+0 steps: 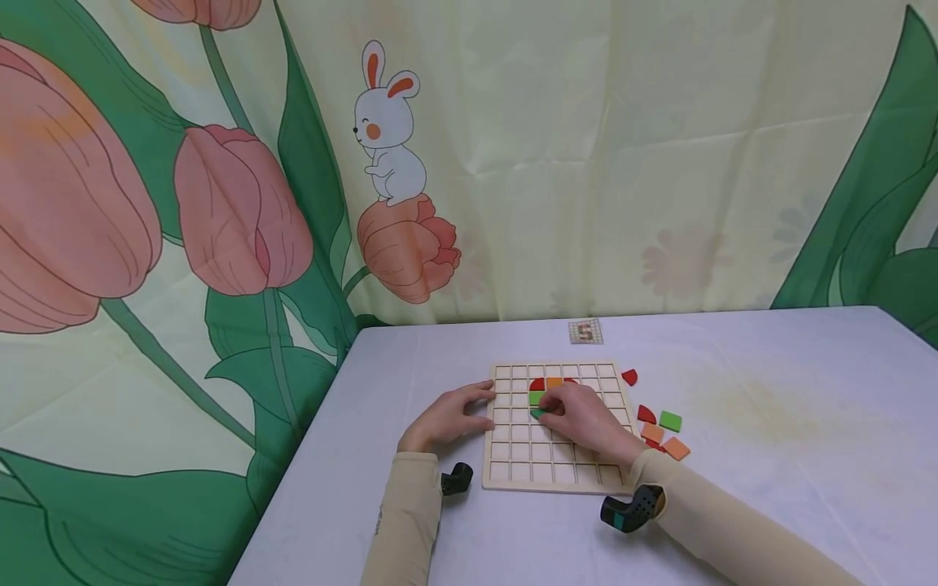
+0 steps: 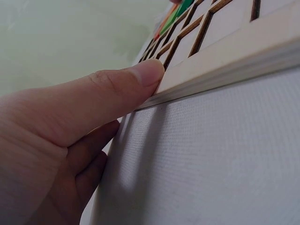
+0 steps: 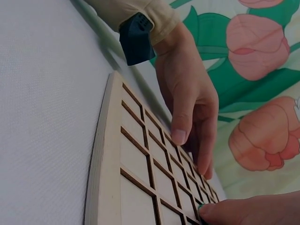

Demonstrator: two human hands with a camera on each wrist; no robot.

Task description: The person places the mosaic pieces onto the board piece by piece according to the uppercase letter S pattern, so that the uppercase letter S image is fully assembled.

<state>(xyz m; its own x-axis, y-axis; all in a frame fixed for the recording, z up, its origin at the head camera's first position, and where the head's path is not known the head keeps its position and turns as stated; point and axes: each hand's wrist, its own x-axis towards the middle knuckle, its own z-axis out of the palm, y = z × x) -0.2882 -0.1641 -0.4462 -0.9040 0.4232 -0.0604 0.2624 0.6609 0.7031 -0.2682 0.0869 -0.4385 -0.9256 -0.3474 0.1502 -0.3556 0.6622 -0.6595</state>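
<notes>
A light wooden grid board [image 1: 506,474] lies on the table in the head view. My right hand [image 1: 589,419] reaches over it and pinches a dark green piece [image 1: 537,413] at a grid cell; the fingers partly cover that piece. Just behind sit a light green square [image 1: 536,399], an orange square [image 1: 554,382] and a red rounded piece [image 1: 537,383], with another red piece partly behind the hand. At the board's left edge rests my left hand [image 1: 445,419], its thumb [image 2: 126,84] lying against the rim in the left wrist view and the fingers fairly straight.
Right of the board lie several loose pieces, among them a red quarter-round [image 1: 630,377], a green square [image 1: 670,421] and an orange square [image 1: 676,448]. A small patterned card [image 1: 586,331] lies behind the board. A printed curtain [image 1: 542,179] hangs beyond the white table [image 1: 806,456].
</notes>
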